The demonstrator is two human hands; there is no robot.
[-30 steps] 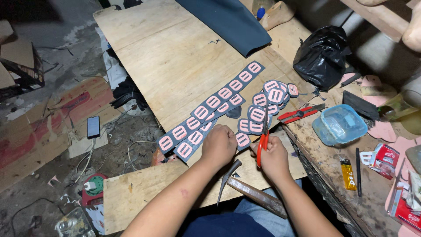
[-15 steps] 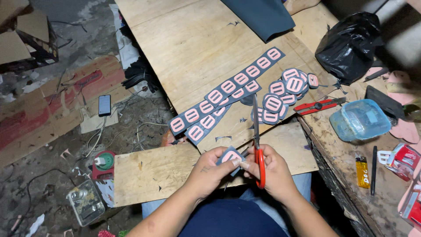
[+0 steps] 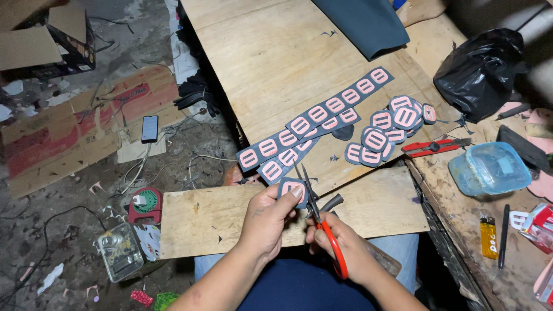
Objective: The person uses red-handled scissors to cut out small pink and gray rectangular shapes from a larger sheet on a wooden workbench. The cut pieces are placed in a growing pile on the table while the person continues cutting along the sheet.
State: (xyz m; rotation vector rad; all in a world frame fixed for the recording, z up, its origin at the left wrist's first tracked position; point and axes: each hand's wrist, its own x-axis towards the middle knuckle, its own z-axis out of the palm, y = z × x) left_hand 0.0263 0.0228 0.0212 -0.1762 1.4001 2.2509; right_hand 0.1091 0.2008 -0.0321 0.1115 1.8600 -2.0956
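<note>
1. Across the middle, we see the plywood board (image 3: 276, 63), with long dark strips of pink patches (image 3: 311, 124) lying on it.
2. Right of the strips sits a pile of cut patches (image 3: 386, 135).
3. Our right hand (image 3: 343, 247) grips red-handled scissors (image 3: 319, 222), fingers curled around the handles.
4. Our left hand (image 3: 268, 222) pinches one small patch (image 3: 292, 189) at the blades.

Dim workshop, lit from above the bench.
Light falls brightest on the pale plywood board (image 3: 276, 63); the littered concrete floor (image 3: 69, 230) sinks into shadow, corners dark, focus fairly sharp.
</note>
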